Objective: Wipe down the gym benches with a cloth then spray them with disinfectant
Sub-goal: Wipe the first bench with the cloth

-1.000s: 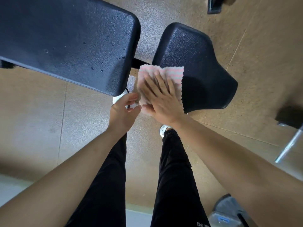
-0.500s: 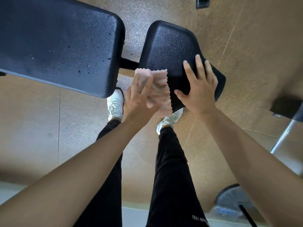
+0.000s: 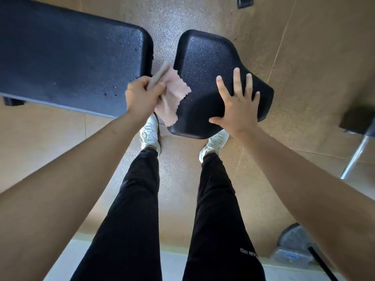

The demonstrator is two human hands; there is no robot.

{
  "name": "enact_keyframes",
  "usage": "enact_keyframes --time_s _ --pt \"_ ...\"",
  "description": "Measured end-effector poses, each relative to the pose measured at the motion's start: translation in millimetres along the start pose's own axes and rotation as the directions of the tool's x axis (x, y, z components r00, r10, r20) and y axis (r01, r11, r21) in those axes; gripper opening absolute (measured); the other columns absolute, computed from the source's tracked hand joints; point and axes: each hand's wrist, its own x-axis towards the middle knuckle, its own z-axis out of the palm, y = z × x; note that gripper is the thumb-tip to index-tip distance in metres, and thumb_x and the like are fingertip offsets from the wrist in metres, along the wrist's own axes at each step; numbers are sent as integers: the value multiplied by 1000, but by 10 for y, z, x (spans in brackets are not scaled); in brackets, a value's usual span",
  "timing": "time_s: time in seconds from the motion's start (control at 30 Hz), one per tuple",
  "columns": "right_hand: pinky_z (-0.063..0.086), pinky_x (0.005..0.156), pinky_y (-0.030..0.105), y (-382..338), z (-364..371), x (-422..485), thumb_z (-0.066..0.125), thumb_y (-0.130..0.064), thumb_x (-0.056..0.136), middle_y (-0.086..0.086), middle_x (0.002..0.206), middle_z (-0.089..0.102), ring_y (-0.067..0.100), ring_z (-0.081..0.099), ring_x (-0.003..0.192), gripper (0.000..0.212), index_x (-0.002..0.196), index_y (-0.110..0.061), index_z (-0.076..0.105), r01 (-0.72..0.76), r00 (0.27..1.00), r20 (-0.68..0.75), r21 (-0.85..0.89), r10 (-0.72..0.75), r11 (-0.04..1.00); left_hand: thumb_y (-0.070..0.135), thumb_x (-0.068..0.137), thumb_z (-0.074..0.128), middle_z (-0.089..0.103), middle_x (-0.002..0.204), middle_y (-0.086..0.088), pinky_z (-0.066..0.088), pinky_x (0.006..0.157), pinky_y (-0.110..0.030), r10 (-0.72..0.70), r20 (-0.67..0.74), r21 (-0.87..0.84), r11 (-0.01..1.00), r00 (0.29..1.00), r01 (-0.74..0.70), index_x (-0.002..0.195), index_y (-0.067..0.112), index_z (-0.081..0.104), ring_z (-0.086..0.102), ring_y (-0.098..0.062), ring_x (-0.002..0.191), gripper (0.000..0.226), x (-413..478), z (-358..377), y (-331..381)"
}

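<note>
A black padded bench back pad [image 3: 67, 63] fills the upper left, with a few droplets near its right end. The smaller black seat pad [image 3: 205, 63] lies to its right across a narrow gap. My left hand [image 3: 143, 96] grips a pink striped cloth [image 3: 174, 92] over that gap, and the cloth hangs against the seat pad's left edge. My right hand [image 3: 236, 106] rests flat on the seat pad's near right part with its fingers spread.
My legs in black trousers and white shoes [image 3: 150, 132] stand just in front of the pads on a tan floor. A metal bar [image 3: 357, 159] slants at the right edge. A grey base with a plastic item [image 3: 294, 248] sits at the lower right.
The cloth passed from under my right hand into my left hand, which now grips it at the gap. My right hand moved to the seat pad's right part and lies flat there.
</note>
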Motion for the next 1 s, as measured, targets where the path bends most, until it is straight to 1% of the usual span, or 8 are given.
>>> enact_keyframes --time_s 0.2,0.3,0.37,0.47,0.53,0.63,0.83,1.0 --pt "22 113 75 10 0 -10 85 -61 66 9 170 -12 45 -6 154 126 161 -39 5 -14 1000 8 -16 14 1000 29 95 65 58 62 20 42 63 -20 194 -152 -30 979 969 -201 81 23 64 51 5 60 15 57 -175 436" --pt "21 113 75 10 0 -16 85 -61 66 9 170 -12 45 -6 154 126 161 -38 4 -14 1000 14 -20 14 1000 25 99 62 65 76 13 48 70 -28 185 36 -7 983 982 -185 98 22 72 55 -2 68 10 -52 33 336" --pt "21 113 76 15 3 -16 84 -62 66 9 170 -12 45 -7 154 126 161 -38 4 -14 1000 14 -27 14 1000 20 100 65 71 104 7 53 91 -33 95 200 -51 995 975 -86 121 20 72 62 -5 90 22 -134 182 225" --pt "22 112 76 24 12 -18 85 -62 66 9 170 -12 45 -7 154 126 161 -38 5 -10 1000 11 -28 10 1000 26 95 71 66 135 4 49 110 -38 38 243 -59 998 969 -25 141 17 62 62 -9 110 48 -190 259 118" --pt "22 111 77 24 14 -20 85 -62 65 10 170 -10 46 -6 154 127 161 -38 5 -6 1000 7 -30 6 1000 37 85 73 61 139 5 45 112 -35 57 251 -5 998 966 -57 147 20 57 61 -14 117 66 -212 260 60" --pt "23 111 77 26 7 -15 85 -62 65 10 170 -10 46 -5 154 127 161 -38 5 -5 1000 3 -31 5 1000 40 84 79 55 141 6 39 117 -34 18 266 50 998 964 -32 150 25 51 54 -11 126 74 -198 259 -31" --pt "22 111 77 35 21 -9 85 -61 65 10 170 -10 45 -6 154 127 161 -38 5 -8 1000 1 -14 8 1000 67 59 89 52 153 9 38 121 -41 24 337 19 999 941 -33 154 33 45 48 -9 141 111 8 330 -99" --pt "23 111 77 47 50 11 84 -63 65 10 170 -9 47 -4 154 128 161 -38 4 -11 1000 2 -15 11 1000 57 58 97 53 152 13 40 119 -41 117 386 -37 993 915 -112 154 26 45 50 -7 141 114 210 374 43"
